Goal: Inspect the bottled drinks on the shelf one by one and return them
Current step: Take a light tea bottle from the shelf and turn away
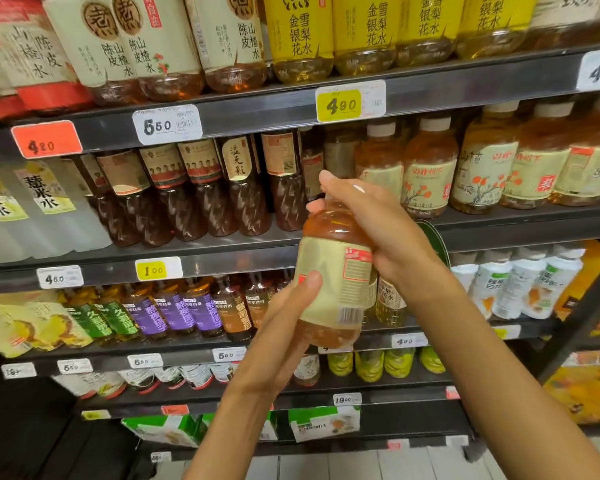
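Before the drinks shelves, both forearms reach up and forward from the bottom of the view. The right hand comes in from the lower right, its fingers curled over the neck and cap of an amber bottle so that the cap is hidden. The left hand rises from the bottom centre, thumb laid against the label's left side, the other fingers wrapped behind the bottle's lower half. So the bottle is gripped at both ends, tilted slightly, its cream label with barcode turned toward the camera, held clear in front of the front edge of the middle shelf. That shelf carries dark brown bottles at its centre and amber bottles with cream labels toward its right end, matching the held one. Price tags sit on the shelf edges, a yellow one reading 4.90 on the upper shelf's edge, above yellow-labelled bottles' row. Lower shelves hold purple-labelled bottles and white bottles at the right.
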Available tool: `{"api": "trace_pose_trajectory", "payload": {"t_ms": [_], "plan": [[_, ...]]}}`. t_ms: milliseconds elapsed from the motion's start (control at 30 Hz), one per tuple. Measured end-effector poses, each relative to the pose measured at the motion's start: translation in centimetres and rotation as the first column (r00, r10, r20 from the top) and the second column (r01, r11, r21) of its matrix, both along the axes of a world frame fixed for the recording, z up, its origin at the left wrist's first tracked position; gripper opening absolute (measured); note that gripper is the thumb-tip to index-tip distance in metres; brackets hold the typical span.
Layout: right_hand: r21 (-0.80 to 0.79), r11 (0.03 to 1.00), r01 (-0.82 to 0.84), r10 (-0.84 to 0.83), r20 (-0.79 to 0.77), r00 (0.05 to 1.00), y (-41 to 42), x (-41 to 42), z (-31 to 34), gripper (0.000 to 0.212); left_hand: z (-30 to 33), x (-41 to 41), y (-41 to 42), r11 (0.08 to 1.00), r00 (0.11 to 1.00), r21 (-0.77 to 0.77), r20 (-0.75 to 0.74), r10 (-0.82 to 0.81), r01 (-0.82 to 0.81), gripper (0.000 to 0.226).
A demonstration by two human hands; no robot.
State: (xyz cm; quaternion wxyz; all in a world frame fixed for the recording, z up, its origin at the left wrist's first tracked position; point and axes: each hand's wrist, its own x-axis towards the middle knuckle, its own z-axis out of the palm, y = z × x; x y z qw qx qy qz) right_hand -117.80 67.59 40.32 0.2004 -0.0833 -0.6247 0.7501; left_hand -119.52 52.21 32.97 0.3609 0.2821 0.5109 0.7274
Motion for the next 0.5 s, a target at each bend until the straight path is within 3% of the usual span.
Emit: {"api": "trace_pose_trajectory", "payload": {"t_ms": [133, 233, 333, 433, 500], "plan": [[-0.122, 0.978, -0.169, 0.161, -0.075, 0.984, 0.4, 0.7, 0.0, 0.021, 1.2, 0.6, 0.1, 0.972, 0.916, 0.202, 0.354, -0.189, 0.123, 0.085], [-0.327, 0.883, -0.336, 0.286, -0.192, 0.939, -0.3, 0.8, -0.3, 0.032, 1.9, 1.0, -0.2, 0.917, 0.807, 0.304, 0.454, -0.377, 0.258, 0.079], [-0.420, 0.855, -0.303, 0.229, -0.218, 0.949, -0.6, 0.6, 0.0, 0.021, 1.7, 0.6, -0.8, 0.937, 0.842, 0.209, 0.415, -0.345, 0.280, 0.075], [-0.302, 0.942, -0.144, 0.121, -0.093, 0.988, -0.3, 0.6, 0.3, 0.016, 1.5, -0.2, -1.6, 0.990, 0.962, 0.037, 0.235, -0.138, 0.133, 0.063], [-0.215, 0.975, -0.062, 0.057, -0.028, 0.998, -0.3, 0.6, 0.1, 0.017, 1.5, -0.1, -1.6, 0.999, 0.984, -0.016, 0.176, -0.040, 0.044, 0.061]]}}
